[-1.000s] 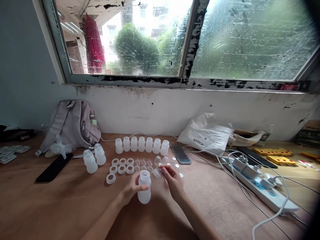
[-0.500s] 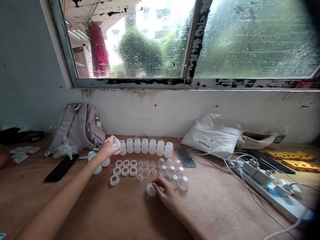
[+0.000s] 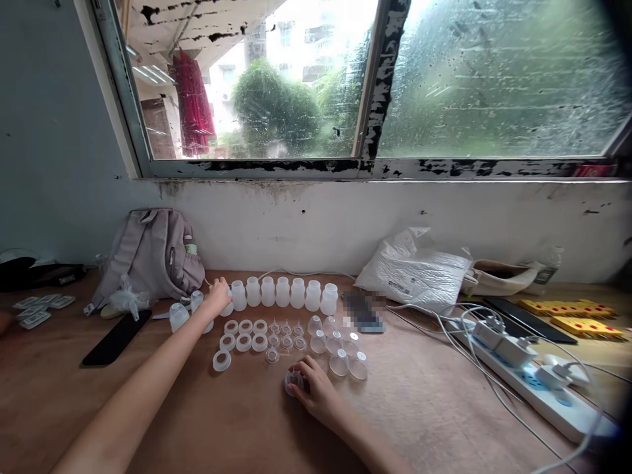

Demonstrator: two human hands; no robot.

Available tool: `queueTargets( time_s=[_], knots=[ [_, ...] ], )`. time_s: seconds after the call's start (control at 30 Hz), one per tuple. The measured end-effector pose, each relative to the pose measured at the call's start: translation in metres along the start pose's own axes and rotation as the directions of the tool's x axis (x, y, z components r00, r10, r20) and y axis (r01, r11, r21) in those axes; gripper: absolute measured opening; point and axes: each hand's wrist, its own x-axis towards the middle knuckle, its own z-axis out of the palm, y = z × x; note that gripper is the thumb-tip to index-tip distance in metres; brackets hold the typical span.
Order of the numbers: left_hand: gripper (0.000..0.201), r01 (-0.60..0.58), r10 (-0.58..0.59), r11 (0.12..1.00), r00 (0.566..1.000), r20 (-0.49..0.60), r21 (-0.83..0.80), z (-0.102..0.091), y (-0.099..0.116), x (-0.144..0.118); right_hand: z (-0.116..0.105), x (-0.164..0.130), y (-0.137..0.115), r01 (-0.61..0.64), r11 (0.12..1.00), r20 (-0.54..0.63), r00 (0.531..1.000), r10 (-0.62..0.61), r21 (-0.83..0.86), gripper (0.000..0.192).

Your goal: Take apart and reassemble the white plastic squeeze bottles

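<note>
Left hand (image 3: 218,294) extended to far-left end of bottle row (image 3: 281,291) by the wall, fingers closed around the end bottle (image 3: 228,307), which stands on wooden table (image 3: 207,421). Right hand (image 3: 312,390) rests nearer the body, fingertips pinching a small translucent cap (image 3: 293,380) on the tabletop, just below the clear domes (image 3: 338,342). White rings (image 3: 244,334) lie between the hands.

This looks like a small home workroom used for hand assembly. A worn wooden counter (image 3: 444,421) sits under a peeling window frame (image 3: 375,99) and carries rows of white plastic bottles (image 3: 281,292), rings (image 3: 244,334) and clear caps (image 3: 340,349), beside a backpack (image 3: 148,253), a power strip (image 3: 533,378) and a plastic bag (image 3: 417,266).
</note>
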Motion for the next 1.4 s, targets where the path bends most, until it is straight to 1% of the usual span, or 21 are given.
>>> queueTargets(
  time_s=[0.07, 0.13, 0.2, 0.37, 0.47, 0.53, 0.6, 0.63, 0.67, 0.7, 0.73, 0.77, 0.8, 0.83, 0.87, 0.9, 0.97, 1.07, 1.2, 1.3, 1.4],
  knots=[
    [0.036, 0.014, -0.014, 1.0, 1.0, 0.012, 0.001, 0.003, 0.001, 0.001, 0.0, 0.0, 0.001, 0.004, 1.0, -0.002, 1.0, -0.004, -0.007, 0.016],
    [0.042, 0.018, -0.018, 1.0, 1.0, 0.02, -0.01, 0.006, 0.002, 0.0, 0.0, 0.0, 0.001, 0.009, 1.0, -0.004, 1.0, -0.009, -0.011, 0.015],
    [0.041, 0.022, -0.022, 0.999, 1.0, 0.021, -0.024, 0.007, 0.003, -0.001, 0.0, -0.001, 0.001, 0.014, 1.0, -0.005, 1.0, -0.014, -0.015, 0.016],
    [0.043, 0.009, -0.009, 0.998, 1.0, -0.009, -0.059, 0.005, 0.002, -0.005, 0.0, -0.001, -0.001, 0.003, 1.0, -0.004, 1.0, -0.003, -0.015, 0.017],
    [0.049, -0.055, 0.048, 0.995, 0.996, -0.074, -0.087, -0.002, 0.007, -0.009, 0.0, -0.001, -0.001, -0.009, 1.0, -0.02, 1.0, 0.009, -0.003, 0.013],
    [0.049, -0.122, 0.107, 0.987, 0.985, -0.134, -0.109, -0.007, 0.015, -0.017, 0.0, 0.0, -0.001, -0.018, 1.0, -0.026, 1.0, 0.018, 0.004, 0.01],
    [0.044, -0.209, 0.184, 0.969, 0.966, -0.18, -0.134, -0.007, 0.026, -0.035, 0.0, 0.001, -0.002, -0.025, 1.0, -0.027, 0.999, 0.025, 0.009, 0.008],
    [0.039, -0.26, 0.229, 0.953, 0.954, -0.193, -0.156, -0.005, 0.031, -0.049, 0.0, 0.001, -0.002, -0.026, 1.0, -0.027, 0.999, 0.027, 0.013, 0.007],
    [0.034, -0.33, 0.291, 0.924, 0.935, -0.205, -0.192, -0.001, 0.037, -0.065, 0.0, 0.002, -0.002, -0.027, 0.999, -0.026, 0.999, 0.027, 0.017, 0.007],
    [0.029, -0.444, 0.383, 0.836, 0.893, -0.238, -0.323, 0.005, 0.042, -0.083, 0.0, 0.003, -0.002, -0.027, 0.999, -0.027, 0.999, 0.027, 0.021, 0.007],
    [0.028, -0.515, 0.442, 0.732, 0.857, -0.263, -0.447, 0.013, 0.046, -0.103, 0.0, 0.003, -0.002, -0.025, 0.999, -0.027, 0.999, 0.026, 0.027, 0.007],
    [0.028, -0.55, 0.501, 0.629, 0.827, -0.254, -0.55, 0.022, 0.049, -0.122, 0.0, 0.004, -0.002, -0.023, 0.999, -0.027, 0.999, 0.024, 0.033, 0.008],
    [0.029, -0.554, 0.545, 0.544, 0.804, -0.236, -0.63, 0.031, 0.051, -0.14, 0.001, 0.005, -0.001, -0.021, 0.999, -0.028, 0.999, 0.022, 0.038, 0.009],
    [0.03, -0.539, 0.581, 0.484, 0.787, -0.207, -0.689, 0.04, 0.052, -0.155, 0.002, 0.005, 0.0, -0.02, 0.999, -0.03, 0.999, 0.021, 0.04, 0.01],
    [0.032, -0.514, 0.597, 0.449, 0.781, -0.183, -0.731, 0.048, 0.052, -0.167, 0.003, 0.005, 0.001, -0.019, 0.999, -0.036, 0.999, 0.02, 0.04, 0.011],
    [0.035, -0.482, 0.593, 0.438, 0.789, -0.16, -0.758, 0.056, 0.051, -0.175, 0.005, 0.006, 0.002, -0.02, 0.999, -0.042, 0.999, 0.021, 0.036, 0.01],
    [0.045, -0.44, 0.591, 0.457, 0.8, -0.107, -0.773, 0.067, 0.048, -0.181, 0.01, 0.007, 0.005, -0.02, 1.0, -0.057, 0.998, 0.022, 0.024, 0.009],
    [0.053, -0.395, 0.551, 0.512, 0.832, -0.061, -0.763, 0.077, 0.045, -0.178, 0.017, 0.011, 0.006, -0.004, 1.0, -0.064, 0.998, 0.004, 0.001, 0.007],
    [0.044, -0.343, 0.475, 0.572, 0.879, -0.04, -0.745, 0.087, 0.044, -0.171, 0.02, 0.021, -0.001, 0.067, 0.997, -0.021, 0.997, -0.068, -0.048, 0.013],
    [0.035, -0.313, 0.399, 0.571, 0.914, -0.077, -0.759, 0.092, 0.044, -0.169, 0.022, 0.028, -0.005, 0.099, 0.991, -0.016, 0.995, -0.1, -0.088, 0.015],
    [0.029, -0.301, 0.354, 0.569, 0.93, -0.103, -0.765, 0.091, 0.044, -0.169, 0.028, 0.032, -0.004, 0.093, 0.989, -0.042, 0.994, -0.098, -0.112, 0.014]
  ],
)
